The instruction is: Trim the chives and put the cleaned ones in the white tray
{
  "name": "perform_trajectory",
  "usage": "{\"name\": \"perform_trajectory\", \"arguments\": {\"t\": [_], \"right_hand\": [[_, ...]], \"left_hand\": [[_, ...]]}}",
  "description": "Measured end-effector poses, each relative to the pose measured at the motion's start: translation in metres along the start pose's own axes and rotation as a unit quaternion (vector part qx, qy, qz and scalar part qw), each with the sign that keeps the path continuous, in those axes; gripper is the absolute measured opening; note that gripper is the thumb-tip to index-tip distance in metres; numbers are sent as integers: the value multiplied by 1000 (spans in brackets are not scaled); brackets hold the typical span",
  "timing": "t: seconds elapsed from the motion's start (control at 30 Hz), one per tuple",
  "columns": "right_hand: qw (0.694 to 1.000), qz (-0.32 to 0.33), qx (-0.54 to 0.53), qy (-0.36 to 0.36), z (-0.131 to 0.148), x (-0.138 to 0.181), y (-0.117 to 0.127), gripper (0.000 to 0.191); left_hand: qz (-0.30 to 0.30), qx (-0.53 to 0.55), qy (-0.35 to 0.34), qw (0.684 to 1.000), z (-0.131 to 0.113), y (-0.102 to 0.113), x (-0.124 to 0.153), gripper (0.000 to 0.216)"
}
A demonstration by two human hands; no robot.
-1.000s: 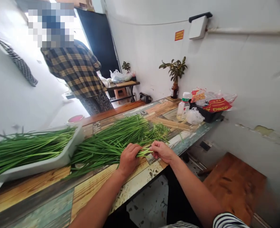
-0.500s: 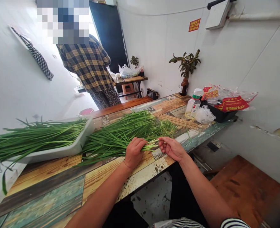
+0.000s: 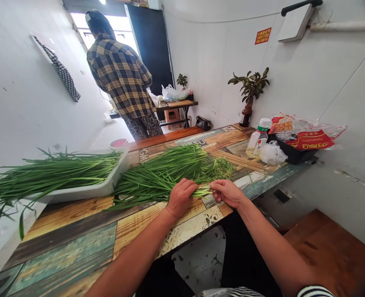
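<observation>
My left hand is closed around a small bunch of garlic chives, whose pale stem ends stick out to the right. At those ends, my right hand has its thumb and fingertips pinched together; what lies between them is too small to make out. Behind both hands a loose pile of chives is spread over the table. Some trimmings lie at the pile's right end. More long chives fill a white tray on the left, their leaf tips hanging over its side.
Thin wooden skewers lie beyond the trimmings. To the right stand a plastic bottle, a crumpled bag and a black container with red packaging. A brown bottle holds leafy stems. A person stands behind, facing away.
The view has shifted a little, so everything sits slightly farther right. My left hand keeps its grip on the chives, and my right hand stays pinched at the stem ends.
</observation>
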State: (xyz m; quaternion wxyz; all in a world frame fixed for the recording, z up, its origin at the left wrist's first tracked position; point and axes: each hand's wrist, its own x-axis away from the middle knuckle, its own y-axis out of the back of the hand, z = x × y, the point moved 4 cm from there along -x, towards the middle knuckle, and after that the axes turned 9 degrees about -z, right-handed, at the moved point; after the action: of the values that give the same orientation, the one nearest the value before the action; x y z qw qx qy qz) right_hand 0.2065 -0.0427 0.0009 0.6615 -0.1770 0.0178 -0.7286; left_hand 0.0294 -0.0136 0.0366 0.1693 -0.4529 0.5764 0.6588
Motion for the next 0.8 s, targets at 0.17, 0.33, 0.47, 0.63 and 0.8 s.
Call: {"name": "perform_trajectory", "arguments": {"t": [0.17, 0.33, 0.47, 0.63, 0.8], "right_hand": [[989, 84, 92, -75, 2, -1, 3, 29], [968, 181, 107, -134, 10, 4, -2, 30], [971, 166, 131, -115, 18, 2, 1, 29], [993, 8, 121, 13, 47, -2, 14, 34], [984, 6, 180, 14, 57, 10, 0, 42]], "left_hand": [[11, -27, -27, 999, -3, 0, -1, 18], [10, -40, -43, 998, -6, 2, -4, 24], [-10, -48, -49, 998, -5, 3, -4, 28], [-31, -80, -60, 995, -7, 7, -6, 28], [-42, -103, -89, 990, -13, 10, -7, 26]]}}
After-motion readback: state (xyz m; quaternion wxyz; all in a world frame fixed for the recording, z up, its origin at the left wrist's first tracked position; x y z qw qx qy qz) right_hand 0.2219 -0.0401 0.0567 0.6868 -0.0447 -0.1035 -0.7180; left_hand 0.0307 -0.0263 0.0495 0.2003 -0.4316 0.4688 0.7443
